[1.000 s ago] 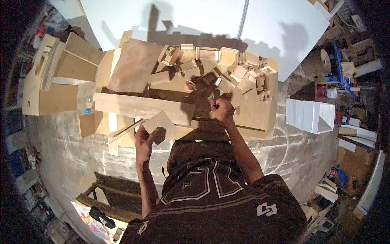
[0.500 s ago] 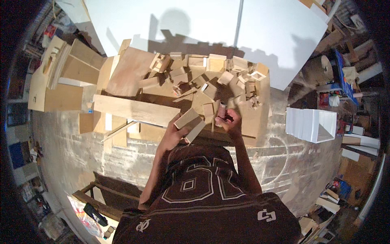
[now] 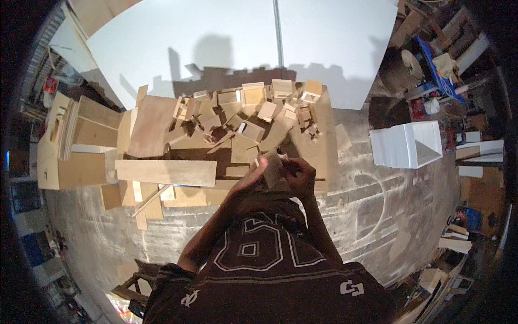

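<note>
Close in front of my body, at the worktable's near edge, my left hand point(image 3: 250, 177) grips a small wooden block piece point(image 3: 273, 171) from its left side. My right hand point(image 3: 300, 176) is at the piece's right edge with fingers curled in. Whatever those fingers hold is hidden in shadow. Beyond both hands, several small wooden box-like pieces point(image 3: 252, 130) lie jumbled on the brown worktable point(image 3: 322, 155). A pale pinkish block point(image 3: 267, 112) sits among them.
To the left lie a long wooden board point(image 3: 166, 171) and a broad brown panel point(image 3: 152, 128). Wooden cabinet parts point(image 3: 81, 171) stand farther left. A white open box point(image 3: 406, 144) stands on the floor at right. Large white panels point(image 3: 226, 32) rise behind the table.
Both hands have come together. My left hand has moved right with the block, now turned differently. My right hand, earlier at a small upright cylinder, is now against the block. The view has shifted.
</note>
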### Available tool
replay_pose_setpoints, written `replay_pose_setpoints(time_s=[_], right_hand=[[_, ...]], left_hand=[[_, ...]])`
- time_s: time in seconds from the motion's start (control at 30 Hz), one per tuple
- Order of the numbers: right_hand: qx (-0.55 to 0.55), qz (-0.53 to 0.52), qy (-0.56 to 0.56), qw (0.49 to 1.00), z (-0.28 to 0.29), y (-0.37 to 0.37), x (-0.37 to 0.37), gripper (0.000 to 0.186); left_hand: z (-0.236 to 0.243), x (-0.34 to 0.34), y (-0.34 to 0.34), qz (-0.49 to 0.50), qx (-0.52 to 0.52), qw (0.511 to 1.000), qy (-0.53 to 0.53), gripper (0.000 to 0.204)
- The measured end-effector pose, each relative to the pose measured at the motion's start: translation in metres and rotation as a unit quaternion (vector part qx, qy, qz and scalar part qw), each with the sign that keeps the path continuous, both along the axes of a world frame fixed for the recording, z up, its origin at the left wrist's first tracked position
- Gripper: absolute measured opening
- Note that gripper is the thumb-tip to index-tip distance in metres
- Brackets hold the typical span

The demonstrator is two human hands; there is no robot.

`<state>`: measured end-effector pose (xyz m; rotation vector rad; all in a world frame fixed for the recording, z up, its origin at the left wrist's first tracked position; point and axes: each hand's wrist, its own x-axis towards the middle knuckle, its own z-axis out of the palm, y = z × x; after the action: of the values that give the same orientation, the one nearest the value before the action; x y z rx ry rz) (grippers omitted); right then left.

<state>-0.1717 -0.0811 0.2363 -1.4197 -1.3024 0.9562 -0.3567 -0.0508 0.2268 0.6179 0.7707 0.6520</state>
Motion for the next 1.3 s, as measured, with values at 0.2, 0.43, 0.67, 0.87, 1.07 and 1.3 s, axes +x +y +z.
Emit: replay_pose_setpoints(time_s=[0.2, 0.43, 0.67, 0.87, 1.07, 1.3], right_hand=[[0.146, 0.016, -0.007, 0.989, 0.021, -0.006, 0.026, 0.023], [0.031, 0.028, -0.319, 0.947, 0.032, -0.024, 0.052, 0.035], [0.085, 0.012, -0.166, 0.982, 0.038, -0.035, 0.032, 0.034], [0.033, -0.059, -0.191, 0.979, 0.050, -0.035, 0.044, 0.033], [0.011, -0.037, -0.213, 0.976, 0.058, -0.036, 0.037, 0.025], [-0.022, -0.071, 0.029, 0.997, 0.043, -0.045, 0.027, 0.028]], left_hand=[[0.001, 0.031, 0.001, -0.041, -0.052, 0.995, -0.071, 0.080], [0.017, 0.049, 0.001, -0.105, -0.037, 0.991, -0.073, 0.097], [-0.021, 0.064, 0.005, -0.156, -0.012, 0.961, -0.230, 0.097], [-0.016, 0.060, 0.002, -0.125, -0.100, 0.982, -0.095, 0.096], [-0.007, 0.071, 0.005, -0.066, -0.077, 0.985, -0.142, 0.086], [-0.020, 0.040, 0.015, 0.036, 0.035, 0.998, -0.040, 0.057]])
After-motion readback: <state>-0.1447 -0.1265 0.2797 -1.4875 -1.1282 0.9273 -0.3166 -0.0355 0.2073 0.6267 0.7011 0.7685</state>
